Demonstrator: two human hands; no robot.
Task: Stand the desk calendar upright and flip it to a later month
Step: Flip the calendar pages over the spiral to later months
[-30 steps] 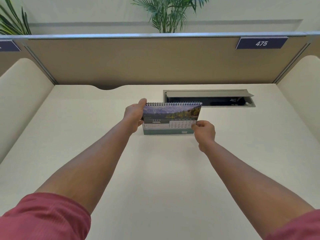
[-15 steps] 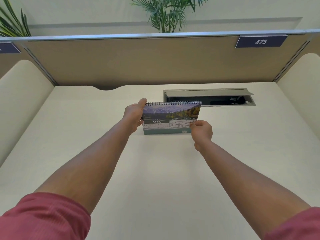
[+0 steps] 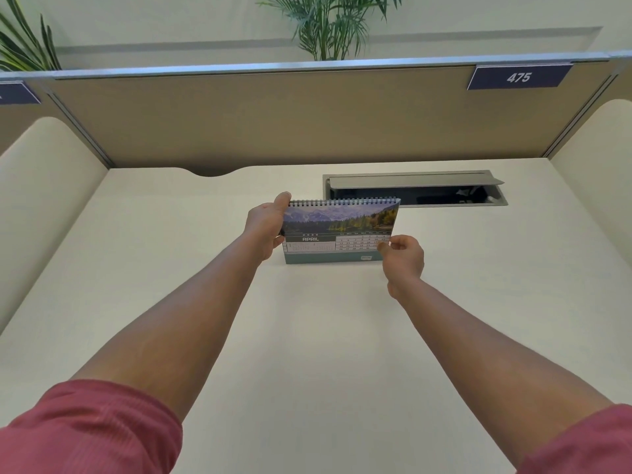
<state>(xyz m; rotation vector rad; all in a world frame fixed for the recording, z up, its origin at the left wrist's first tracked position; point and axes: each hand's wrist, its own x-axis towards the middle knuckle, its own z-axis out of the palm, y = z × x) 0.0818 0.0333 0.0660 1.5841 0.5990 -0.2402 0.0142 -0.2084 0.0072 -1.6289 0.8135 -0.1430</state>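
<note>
A spiral-bound desk calendar [image 3: 337, 227] stands upright on the cream desk [image 3: 307, 336], showing a mountain lake photo and the word APRIL. My left hand [image 3: 265, 225] grips its left edge, thumb up at the spiral binding. My right hand [image 3: 403, 256] pinches the lower right corner of the front page between thumb and fingertips. The calendar's teal base rests on the desk.
An open cable tray [image 3: 415, 189] with a raised grey lid is sunk into the desk just behind the calendar. A tan partition [image 3: 307, 114] with a "475" sign [image 3: 519, 77] closes the back. Curved cream side panels flank the desk. Palm plants stand beyond.
My right hand has crept slightly left and up onto the page's lower right corner and pinched it. The calendar and left hand stay put.
</note>
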